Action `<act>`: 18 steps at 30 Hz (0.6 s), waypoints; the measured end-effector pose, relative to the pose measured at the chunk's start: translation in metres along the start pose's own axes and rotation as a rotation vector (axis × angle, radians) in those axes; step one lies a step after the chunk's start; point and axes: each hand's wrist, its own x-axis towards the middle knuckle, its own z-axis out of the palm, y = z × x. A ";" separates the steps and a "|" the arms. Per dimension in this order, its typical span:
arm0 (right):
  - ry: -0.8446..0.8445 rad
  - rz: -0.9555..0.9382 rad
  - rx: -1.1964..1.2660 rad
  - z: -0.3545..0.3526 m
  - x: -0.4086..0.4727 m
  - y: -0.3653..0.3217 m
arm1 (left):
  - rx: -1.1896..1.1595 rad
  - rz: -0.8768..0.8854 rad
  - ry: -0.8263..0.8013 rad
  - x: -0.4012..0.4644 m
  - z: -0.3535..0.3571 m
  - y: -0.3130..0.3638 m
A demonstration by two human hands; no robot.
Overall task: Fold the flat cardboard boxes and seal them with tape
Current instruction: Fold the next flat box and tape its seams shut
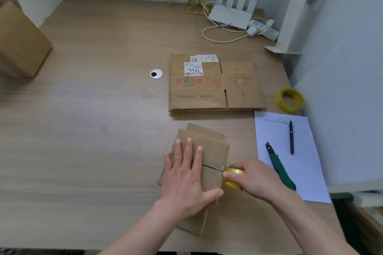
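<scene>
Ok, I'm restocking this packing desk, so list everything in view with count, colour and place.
Small box: 1, brown, near centre, flaps closed.
Flat boxes: stack, brown, printed and labelled, mid right.
Assembled box: 1, brown, far left.
Tape roll: 1, yellow, right edge.
Second tape roll: 1, yellow, at small box's right side.
Lined paper: 1, white, near right.
Pen: 1, dark, on paper.
Utility knife: 1, green, on paper.
Router: 1, white, far right.
Power strip: 1, white, beside router.
Left hand: presses small box.
Right hand: holds second roll.
</scene>
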 end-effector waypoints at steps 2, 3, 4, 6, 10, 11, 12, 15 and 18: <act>-0.039 0.014 0.057 0.006 -0.004 -0.004 | 0.027 0.098 -0.002 0.008 -0.007 -0.015; -0.055 0.021 0.086 0.011 -0.006 -0.007 | 0.042 0.159 -0.015 0.014 -0.011 -0.023; -0.065 0.025 0.119 0.016 -0.007 -0.011 | 0.057 0.216 -0.037 0.019 -0.016 -0.032; -0.071 0.026 0.231 0.026 -0.009 -0.019 | 0.092 0.305 -0.076 0.031 -0.026 -0.046; 0.017 0.078 0.567 0.035 -0.012 -0.033 | 0.161 0.414 -0.106 0.050 -0.039 -0.066; 0.038 0.086 0.607 0.036 -0.011 -0.034 | 0.167 0.425 -0.116 0.054 -0.041 -0.070; 0.049 0.093 0.613 0.037 -0.010 -0.034 | 0.169 0.426 -0.124 0.056 -0.042 -0.073; 0.079 0.035 0.591 0.037 -0.006 -0.039 | 0.155 0.391 -0.111 0.059 -0.041 -0.081; 0.085 -0.006 0.602 0.035 -0.002 -0.045 | 0.084 0.368 -0.079 0.060 -0.039 -0.084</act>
